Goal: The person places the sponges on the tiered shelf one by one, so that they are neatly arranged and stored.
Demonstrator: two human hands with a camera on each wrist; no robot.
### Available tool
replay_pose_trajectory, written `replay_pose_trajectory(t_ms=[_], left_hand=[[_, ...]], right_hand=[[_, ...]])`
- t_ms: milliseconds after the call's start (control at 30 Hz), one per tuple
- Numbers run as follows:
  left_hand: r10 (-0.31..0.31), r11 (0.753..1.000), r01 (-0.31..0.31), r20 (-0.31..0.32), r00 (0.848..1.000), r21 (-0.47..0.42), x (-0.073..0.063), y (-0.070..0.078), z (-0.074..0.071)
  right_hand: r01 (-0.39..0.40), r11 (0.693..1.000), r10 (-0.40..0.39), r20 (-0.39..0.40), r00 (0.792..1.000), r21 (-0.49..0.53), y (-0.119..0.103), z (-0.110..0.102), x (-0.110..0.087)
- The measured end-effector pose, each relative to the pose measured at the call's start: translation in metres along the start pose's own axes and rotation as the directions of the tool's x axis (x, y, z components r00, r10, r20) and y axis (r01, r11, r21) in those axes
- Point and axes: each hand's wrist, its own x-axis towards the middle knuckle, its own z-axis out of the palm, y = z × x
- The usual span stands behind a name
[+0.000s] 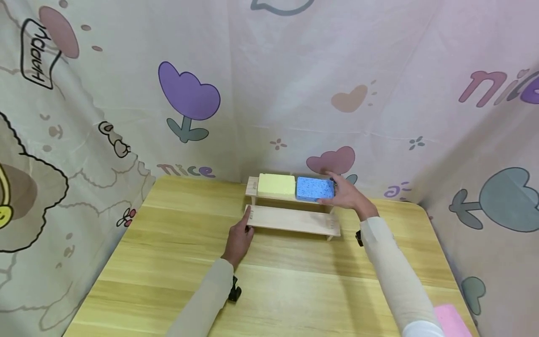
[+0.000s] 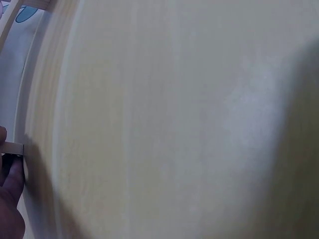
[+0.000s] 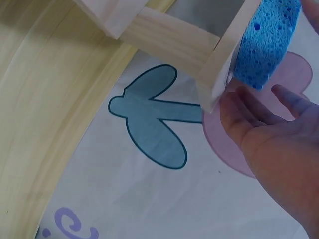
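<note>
A small two-step wooden rack (image 1: 294, 219) stands at the back of the table. On its upper step a yellow sponge (image 1: 276, 185) lies to the left of a blue sponge (image 1: 315, 188). My right hand (image 1: 347, 194) holds the blue sponge by its right end, thumb at the front and a finger behind. The right wrist view shows this hand (image 3: 279, 139) beside the rack's end, close to the blue sponge (image 3: 264, 47). My left hand (image 1: 239, 238) grips the left end of the lower step. Only part of that hand (image 2: 11, 191) shows in the left wrist view.
A pink object (image 1: 452, 320) lies at the table's right front edge, partly cut off. Printed cloth (image 1: 273, 93) hangs close behind the rack and along both sides. The wooden table (image 1: 177, 262) extends in front of the rack.
</note>
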Motion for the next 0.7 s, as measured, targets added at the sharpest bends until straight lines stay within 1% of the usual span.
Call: replay_pose_trajectory(t_ms=[167,267,400,500,700], left_hand=[[-0.024,1.0,0.024,0.011,1.0,-0.002,0.0,0.003,-0.001],[-0.021,1.0,0.021,0.013,1.0,0.002,-0.001,0.004,-0.002],[-0.014,1.0,0.014,-0.007,1.0,-0.002,-0.002,0.005,-0.003],[-0.014,1.0,0.014,-0.016,1.0,-0.013,-0.002,0.005,-0.003],[-0.008,1.0,0.008,0.0,1.0,-0.005,0.0,0.002,-0.002]], right_hand=[[-0.037,0.999,0.037,0.001,0.999,-0.001,0.003,-0.007,-0.01],[-0.062,0.998,0.062,-0.014,0.998,0.009,0.009,-0.011,-0.016],[-0.087,0.996,0.086,-0.044,0.995,-0.02,0.016,-0.017,-0.026],[-0.104,0.994,0.102,-0.061,0.993,-0.032,0.02,-0.021,-0.036],[-0.153,0.986,0.147,-0.082,0.986,-0.064,0.033,-0.028,-0.06]])
